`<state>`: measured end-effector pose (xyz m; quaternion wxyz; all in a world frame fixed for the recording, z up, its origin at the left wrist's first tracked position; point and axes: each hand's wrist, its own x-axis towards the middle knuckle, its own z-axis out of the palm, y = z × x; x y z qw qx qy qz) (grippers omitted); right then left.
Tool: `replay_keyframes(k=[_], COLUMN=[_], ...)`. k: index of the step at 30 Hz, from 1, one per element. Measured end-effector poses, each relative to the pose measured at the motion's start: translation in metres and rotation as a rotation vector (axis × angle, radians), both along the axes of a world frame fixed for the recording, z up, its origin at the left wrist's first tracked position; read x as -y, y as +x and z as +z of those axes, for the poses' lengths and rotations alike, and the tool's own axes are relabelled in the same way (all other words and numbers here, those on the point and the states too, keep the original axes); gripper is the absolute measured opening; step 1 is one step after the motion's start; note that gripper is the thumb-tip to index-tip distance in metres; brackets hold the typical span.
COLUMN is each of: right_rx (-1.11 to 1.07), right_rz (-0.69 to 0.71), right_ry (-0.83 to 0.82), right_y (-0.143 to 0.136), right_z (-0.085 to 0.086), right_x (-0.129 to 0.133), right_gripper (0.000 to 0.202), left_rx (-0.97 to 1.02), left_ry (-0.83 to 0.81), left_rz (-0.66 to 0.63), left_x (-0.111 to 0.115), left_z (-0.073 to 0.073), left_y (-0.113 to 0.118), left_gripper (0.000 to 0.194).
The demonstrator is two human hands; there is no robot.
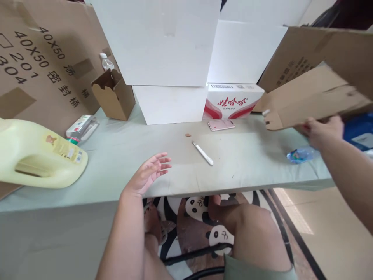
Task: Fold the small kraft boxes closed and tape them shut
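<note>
At the right of the head view, my right hand (326, 132) grips the lower edge of a brown piece of cardboard (309, 95) with cut-out tabs at its left end. The cardboard is tilted above the table, and its far corner is slightly blurred. My left hand (151, 171) hovers over the table's front edge, holding nothing, its fingers apart. A white-handled craft knife (203, 153) lies in the middle of the table, nearest to that hand. Just behind the knife is a small brown scrap (188, 135).
On the green-grey tablecloth (116, 155) are a pink phone (221, 124), a white-and-red carton (233, 101), a small brown box (115, 95) and a crumpled plastic bottle (301, 154). A yellow jug (43, 155) and a clear bottle (84, 128) lie at left. Large boxes stand behind.
</note>
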<state>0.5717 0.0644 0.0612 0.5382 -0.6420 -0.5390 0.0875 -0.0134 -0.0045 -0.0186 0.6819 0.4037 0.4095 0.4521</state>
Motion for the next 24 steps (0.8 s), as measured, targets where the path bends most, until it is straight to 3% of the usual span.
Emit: replay_keyframes(k=[3, 5, 9, 12, 16, 24], right_rx=[-0.313, -0.310, -0.284, -0.237, -0.081, 0.465], right_rz=[-0.179, -0.132, 0.035, 0.198, 0.447, 0.758], right_ry=[-0.444, -0.524, -0.640, -0.689, -0.701, -0.546], right_y=[-0.027, -0.054, -0.112, -0.161, -0.240, -0.452], right_z=[0.003, -0.009, -0.041, -0.048, -0.036, -0.021], right_x=[-0.041, -0.052, -0.050, -0.043, -0.047, -0.092], right_gripper=[0.038, 0.049, 0.042, 0.037, 0.036, 0.037], left_rx=[-0.028, -0.022, 0.041, 0.103, 0.226, 0.462], left_ry=[-0.038, -0.043, -0.024, 0.011, 0.024, 0.021], left_rz=[-0.007, 0.014, 0.119, 0.251, 0.375, 0.550], left_x=[-0.003, -0.005, -0.007, -0.004, 0.007, 0.030], left_z=[0.003, 0.005, 0.007, 0.007, 0.010, 0.018], left_y=[0.003, 0.003, 0.001, -0.003, -0.018, -0.058], left_gripper=[0.045, 0.040, 0.031, 0.024, 0.023, 0.026])
